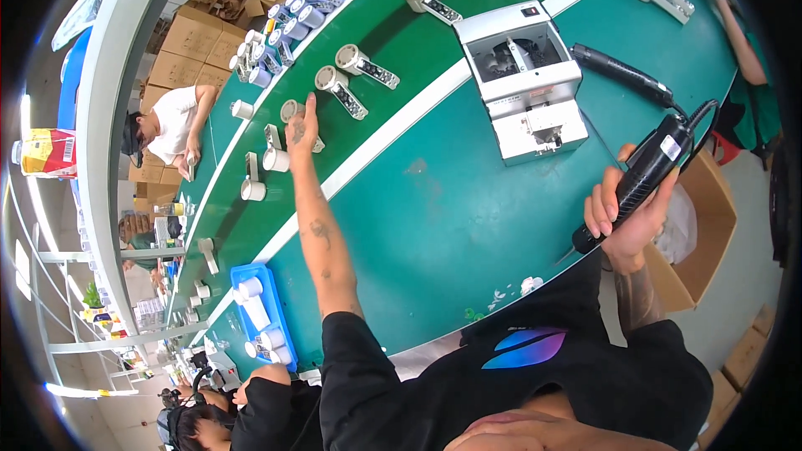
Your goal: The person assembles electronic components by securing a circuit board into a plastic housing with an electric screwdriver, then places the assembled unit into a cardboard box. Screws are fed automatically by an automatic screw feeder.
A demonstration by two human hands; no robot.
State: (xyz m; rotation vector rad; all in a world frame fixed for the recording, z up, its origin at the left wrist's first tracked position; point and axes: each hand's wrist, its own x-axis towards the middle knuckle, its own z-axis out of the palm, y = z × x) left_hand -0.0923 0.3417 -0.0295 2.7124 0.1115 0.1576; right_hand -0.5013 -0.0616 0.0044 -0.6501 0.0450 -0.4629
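My left arm reaches out over the green conveyor belt. My left hand (301, 129) is closed around a white round-headed device (291, 109) with a straight handle; most of its fingers are hidden. My right hand (628, 215) grips a black electric screwdriver (639, 179) above the front edge of the bench, its thin bit tilted down and left. Ahead of that hand stands a white screw feeder (528, 88) with an open top. A second black electric screwdriver (622, 73) lies beside the feeder.
More round-headed devices (341, 93) with exposed circuitry line the belt (393, 58). A blue tray (280, 309) of white parts sits left on the green bench (409, 225). An open cardboard box (706, 225) stands at right. Co-workers sit across the belt (174, 125), at lower left and far right.
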